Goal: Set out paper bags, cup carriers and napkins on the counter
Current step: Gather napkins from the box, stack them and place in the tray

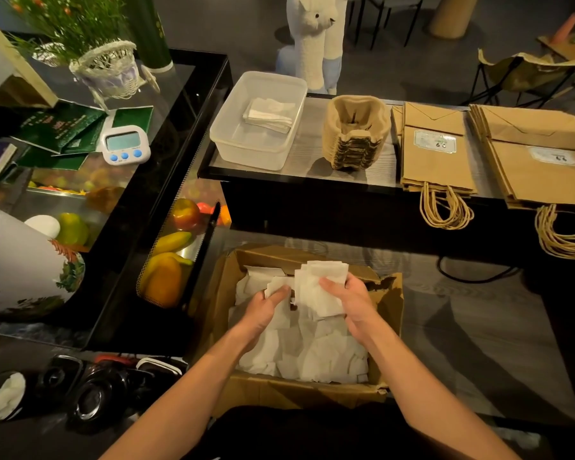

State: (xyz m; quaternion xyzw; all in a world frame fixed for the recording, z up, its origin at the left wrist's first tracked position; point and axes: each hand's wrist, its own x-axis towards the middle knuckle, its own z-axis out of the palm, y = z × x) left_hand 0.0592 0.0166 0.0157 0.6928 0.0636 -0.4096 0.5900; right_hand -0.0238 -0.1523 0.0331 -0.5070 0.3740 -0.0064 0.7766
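Note:
A torn cardboard box (390, 303) in front of me holds loose white napkins (316, 353). My right hand (346, 302) grips a bunch of napkins (319, 287) above the box. My left hand (268, 307) pinches another napkin (276, 287) beside it. On the counter (309, 164) behind stand a clear plastic tub (246, 144) with a few napkins (269, 114) in it, a stack of pulp cup carriers (354, 134), and two piles of brown paper bags (435, 151) (538, 161) lying flat with their handles over the edge.
To the left is a black display case (166, 154) with fruit (166, 277) inside, a white timer (125, 144), green cards and a wicker plant basket (113, 71) on top. A white jug (20, 263) stands at the left. A plush figure (316, 38) stands behind the counter.

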